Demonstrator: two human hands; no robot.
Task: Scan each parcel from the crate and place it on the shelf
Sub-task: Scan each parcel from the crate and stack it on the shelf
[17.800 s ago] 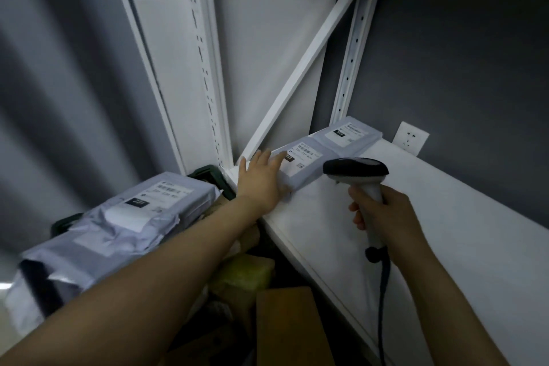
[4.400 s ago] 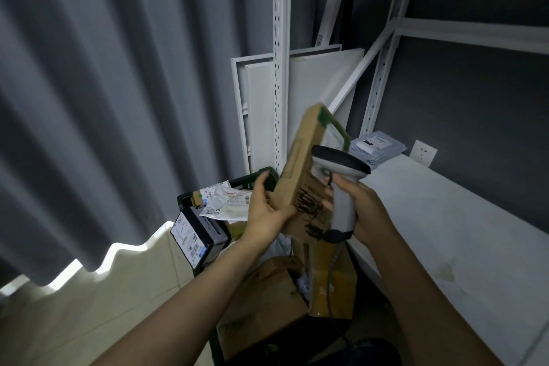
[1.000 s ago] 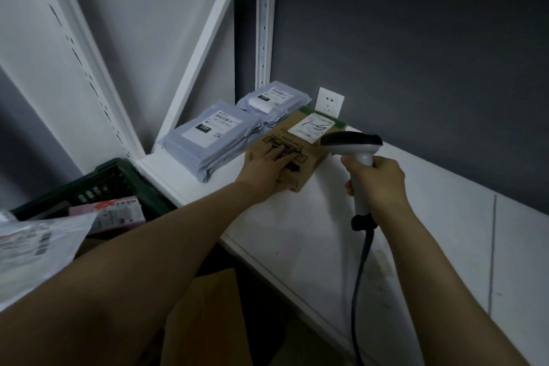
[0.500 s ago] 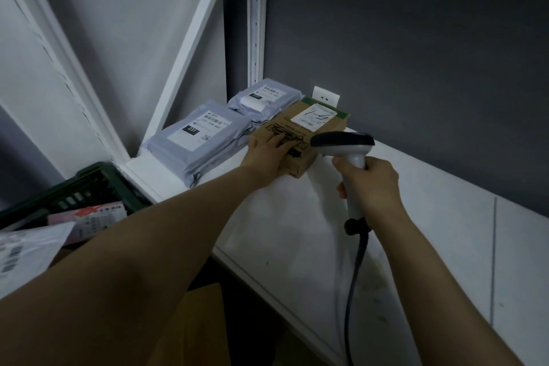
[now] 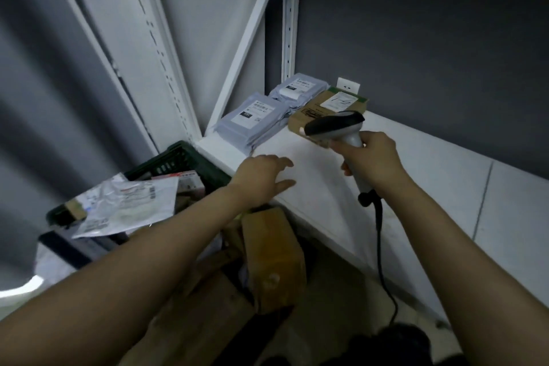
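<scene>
A brown cardboard parcel (image 5: 320,111) with a white label lies flat on the white shelf (image 5: 430,187), beside two grey mailer bags (image 5: 255,119) in the back corner. My left hand (image 5: 263,180) hovers over the shelf's front edge, fingers spread, holding nothing, well back from the parcel. My right hand (image 5: 371,162) grips the handle of a grey and black barcode scanner (image 5: 334,126), whose head points left in front of the brown parcel. The dark green crate (image 5: 175,162) sits low at the left with several parcels in it, a white mailer (image 5: 127,205) on top.
Brown cardboard boxes (image 5: 273,258) stand below the shelf edge between my arms. The scanner's black cable (image 5: 381,249) hangs down past the shelf front. White shelf uprights and a diagonal brace (image 5: 246,38) rise behind the parcels. A wall socket (image 5: 348,88) sits behind the brown parcel.
My left hand has let go of the brown parcel and drawn back toward the shelf's front edge. The view has swung left and down, bringing the crate into sight.
</scene>
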